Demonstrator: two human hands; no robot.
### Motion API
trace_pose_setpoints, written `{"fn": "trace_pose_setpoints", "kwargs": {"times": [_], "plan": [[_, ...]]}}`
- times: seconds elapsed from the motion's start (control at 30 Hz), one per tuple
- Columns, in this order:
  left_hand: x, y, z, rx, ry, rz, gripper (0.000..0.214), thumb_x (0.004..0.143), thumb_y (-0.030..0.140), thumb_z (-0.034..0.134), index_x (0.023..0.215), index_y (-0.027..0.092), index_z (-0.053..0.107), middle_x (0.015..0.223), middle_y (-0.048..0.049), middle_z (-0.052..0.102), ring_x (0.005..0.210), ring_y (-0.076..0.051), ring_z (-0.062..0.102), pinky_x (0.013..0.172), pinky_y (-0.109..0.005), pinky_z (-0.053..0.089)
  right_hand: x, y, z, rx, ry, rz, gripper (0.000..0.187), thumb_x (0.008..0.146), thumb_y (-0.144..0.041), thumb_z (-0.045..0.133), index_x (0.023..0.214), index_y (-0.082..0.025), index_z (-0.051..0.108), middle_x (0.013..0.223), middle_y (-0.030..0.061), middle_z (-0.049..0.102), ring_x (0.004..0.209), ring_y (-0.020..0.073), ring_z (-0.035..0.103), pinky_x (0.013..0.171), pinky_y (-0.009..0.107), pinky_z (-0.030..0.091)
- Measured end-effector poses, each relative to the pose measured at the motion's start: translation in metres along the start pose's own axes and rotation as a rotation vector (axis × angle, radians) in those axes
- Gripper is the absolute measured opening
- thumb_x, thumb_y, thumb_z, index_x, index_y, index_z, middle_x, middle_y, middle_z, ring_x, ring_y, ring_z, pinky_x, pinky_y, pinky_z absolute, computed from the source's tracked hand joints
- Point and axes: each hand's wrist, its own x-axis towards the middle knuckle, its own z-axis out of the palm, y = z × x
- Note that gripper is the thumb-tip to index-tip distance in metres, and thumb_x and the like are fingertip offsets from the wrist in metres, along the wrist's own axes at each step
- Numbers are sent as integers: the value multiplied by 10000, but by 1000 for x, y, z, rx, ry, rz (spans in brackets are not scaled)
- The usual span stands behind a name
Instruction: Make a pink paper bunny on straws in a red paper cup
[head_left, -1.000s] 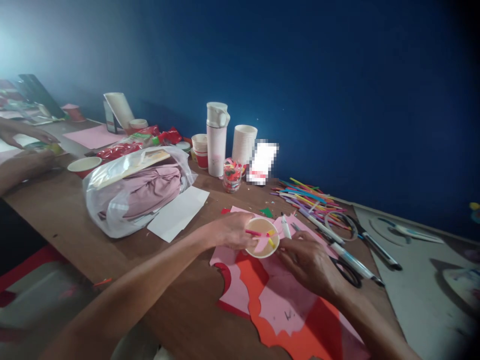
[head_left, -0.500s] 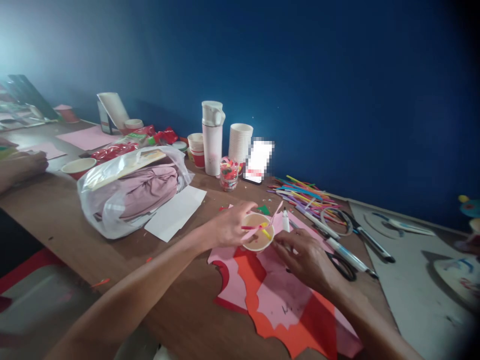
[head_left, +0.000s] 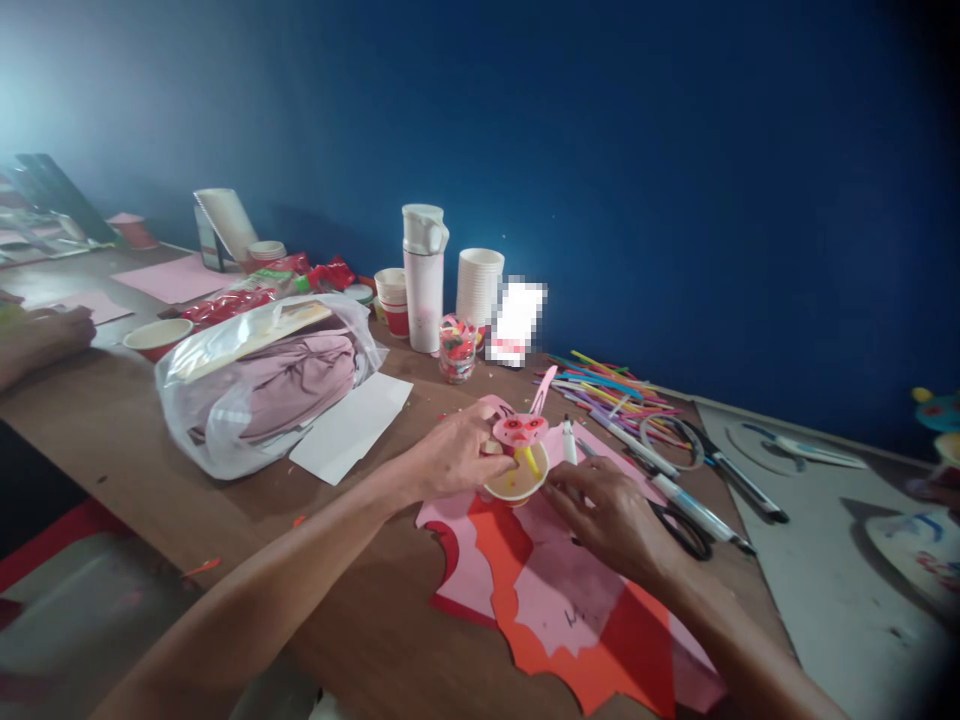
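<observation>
A paper cup (head_left: 517,487) stands with its mouth up, a bent yellow strip (head_left: 530,460) inside it. At its back rim is a pink paper rabbit face (head_left: 520,430) with long ears and red eyes, pinched by my left hand (head_left: 469,452), whose thumb reaches over the cup's mouth. My right hand (head_left: 600,505) closes its fingers on the cup's right side; its fingertips are partly hidden. Beneath lie cut sheets of pink paper (head_left: 559,590) and orange paper (head_left: 570,675). A white marker (head_left: 568,440) stands just behind my right hand.
Coloured pipe cleaners (head_left: 615,385), markers (head_left: 697,512), a tape roll (head_left: 673,442) and black-handled scissors (head_left: 686,535) lie right. Behind stand a white bottle (head_left: 424,290), stacked cups (head_left: 480,280), a jar (head_left: 457,352) and a phone. A plastic bag (head_left: 217,430) sits left, near another person's hand (head_left: 64,335).
The rabbit face has turned upright, its drawn front now showing above the cup's back rim. My left thumb has come over the cup's mouth. My right hand has stayed by the cup.
</observation>
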Motion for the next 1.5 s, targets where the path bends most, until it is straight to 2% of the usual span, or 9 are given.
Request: {"fn": "trace_pose_setpoints", "kwargs": {"times": [0.1, 0.17, 0.33, 0.6, 0.77, 1.03, 1.13, 1.27, 1.5], "plan": [[0, 0, 2, 51, -19, 2, 114, 734, 233, 530, 808, 172, 592, 716, -1, 581, 621, -126, 529, 585, -258, 426, 0, 2, 0, 7, -4, -44, 246, 896, -338, 432, 808, -212, 624, 581, 9, 609, 599, 160, 556, 651, 292, 384], [-1, 0, 3, 57, -5, 37, 68, 730, 206, 518, 755, 171, 570, 728, 5, 580, 622, -116, 526, 595, -251, 425, 0, 3, -1, 14, -29, -79, 247, 897, -320, 423, 810, -209, 625, 570, 10, 596, 597, 157, 547, 641, 286, 386], [-2, 2, 6, 92, 46, 116, 40, 728, 180, 504, 698, 165, 527, 874, -18, 584, 722, -128, 555, 713, -271, 447, 1, -1, -8, 32, -96, -99, 253, 889, -307, 427, 722, -201, 585, 512, -9, 531, 556, 143, 501, 630, 282, 382], [-1, -1, 7, 87, 36, 212, 82, 762, 154, 507, 799, 166, 579, 941, -34, 609, 840, -143, 585, 778, -264, 458, 0, 3, 0, 58, -89, -40, 236, 889, -350, 462, 770, -212, 613, 627, 9, 612, 639, 158, 540, 660, 292, 375], [1, -8, 10, 180, 45, 314, 183, 800, 166, 515, 637, 156, 600, 1026, -57, 625, 996, -177, 559, 882, -287, 430, -1, 10, 3, 36, -57, -57, 217, 888, -350, 476, 815, -211, 626, 669, 16, 629, 660, 161, 540, 671, 294, 372], [2, -8, 12, 207, 75, 291, 156, 796, 164, 509, 673, 149, 604, 1011, -59, 617, 912, -153, 581, 818, -266, 451, -1, 9, 1, 18, -55, -76, 215, 887, -342, 481, 803, -212, 631, 673, 12, 630, 655, 151, 543, 657, 279, 372], [2, -9, 10, 185, 53, 273, 91, 771, 159, 533, 822, 156, 609, 1063, -57, 593, 904, -154, 584, 819, -280, 455, 0, 7, 2, -1, -55, -55, 241, 892, -356, 469, 791, -209, 631, 651, 13, 625, 643, 149, 546, 653, 274, 373], [0, -8, 3, 195, 14, 265, 223, 754, 142, 541, 974, 162, 574, 1012, -54, 598, 885, -166, 584, 796, -299, 463, 0, 4, 3, -5, -67, -57, 257, 897, -357, 455, 780, -206, 628, 633, 8, 618, 626, 147, 536, 662, 279, 365], [-1, -7, -3, 276, -23, 334, 203, 794, 147, 507, 978, 160, 591, 1010, -69, 582, 906, -180, 577, 805, -306, 448, 0, 1, 3, -9, -67, -62, 265, 897, -353, 447, 761, -204, 619, 624, 9, 612, 617, 151, 524, 652, 280, 350]]}}
